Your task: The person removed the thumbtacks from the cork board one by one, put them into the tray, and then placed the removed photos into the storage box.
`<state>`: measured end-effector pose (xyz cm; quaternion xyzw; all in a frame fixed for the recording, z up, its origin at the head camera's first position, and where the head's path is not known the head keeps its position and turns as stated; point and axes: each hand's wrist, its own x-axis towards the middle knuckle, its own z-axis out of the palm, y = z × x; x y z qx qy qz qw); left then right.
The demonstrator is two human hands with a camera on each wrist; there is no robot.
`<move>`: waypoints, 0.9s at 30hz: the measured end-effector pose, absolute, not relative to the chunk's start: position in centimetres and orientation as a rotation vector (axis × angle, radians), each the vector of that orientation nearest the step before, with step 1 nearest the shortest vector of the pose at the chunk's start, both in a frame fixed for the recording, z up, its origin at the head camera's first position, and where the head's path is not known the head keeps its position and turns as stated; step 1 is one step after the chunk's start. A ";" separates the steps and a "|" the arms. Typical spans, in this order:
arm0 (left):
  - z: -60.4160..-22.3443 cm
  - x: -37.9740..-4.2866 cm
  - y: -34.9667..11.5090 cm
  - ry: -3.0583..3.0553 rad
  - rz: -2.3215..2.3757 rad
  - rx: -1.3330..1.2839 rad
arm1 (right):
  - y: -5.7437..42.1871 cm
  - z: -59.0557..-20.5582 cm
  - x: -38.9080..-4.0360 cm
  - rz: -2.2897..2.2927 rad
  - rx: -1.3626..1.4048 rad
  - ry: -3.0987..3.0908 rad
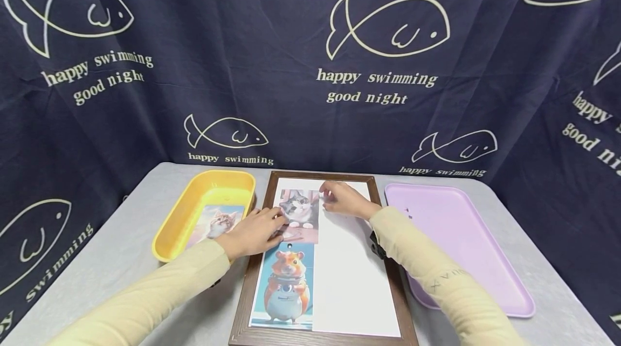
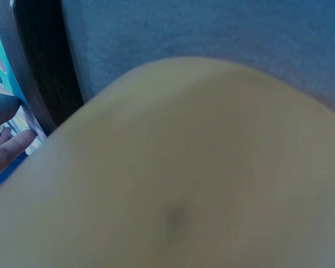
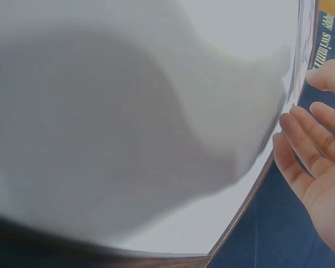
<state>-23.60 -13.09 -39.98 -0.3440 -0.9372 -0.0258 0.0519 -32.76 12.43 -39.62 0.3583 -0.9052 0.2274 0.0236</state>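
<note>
A grey-and-white cat picture [image 1: 302,214] lies at the upper left of a white board [image 1: 356,281] inside a brown wooden frame [image 1: 245,297]. My left hand [image 1: 257,232] rests on its left edge, thumb and fingers apart; in the left wrist view only fingertips [image 2: 11,148] show. My right hand [image 1: 345,200] is at the picture's upper right corner, fingers loosely bent. The right wrist view shows that hand [image 3: 318,145] with fingers relaxed and apart from the thumb. Below the cat picture lies a hamster picture [image 1: 286,289], its top edge against the cat picture's bottom.
Left of the frame stands a yellow tray [image 1: 167,233] with a kitten picture [image 1: 220,222] in it. A lilac tray [image 1: 466,233] lies to the right, partly under my right sleeve. Behind the grey table [image 1: 121,254] hangs a dark blue fish-print cloth [image 1: 291,66].
</note>
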 end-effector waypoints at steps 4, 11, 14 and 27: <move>-39.9 -23.6 -13.1 -2.856 -0.082 -1.053 | 12.0 -39.6 -33.2 0.688 1.059 -2.839; -39.9 -23.6 -13.1 -2.851 -0.067 -1.058 | 11.9 -40.1 -34.6 0.780 1.080 -2.806; -39.9 -23.5 -13.1 -2.851 -0.065 -1.059 | 12.2 -41.0 -35.8 0.801 1.129 -2.759; -39.9 -23.4 -13.1 -2.849 -0.076 -1.059 | 10.5 -39.9 -35.1 0.677 1.033 -2.868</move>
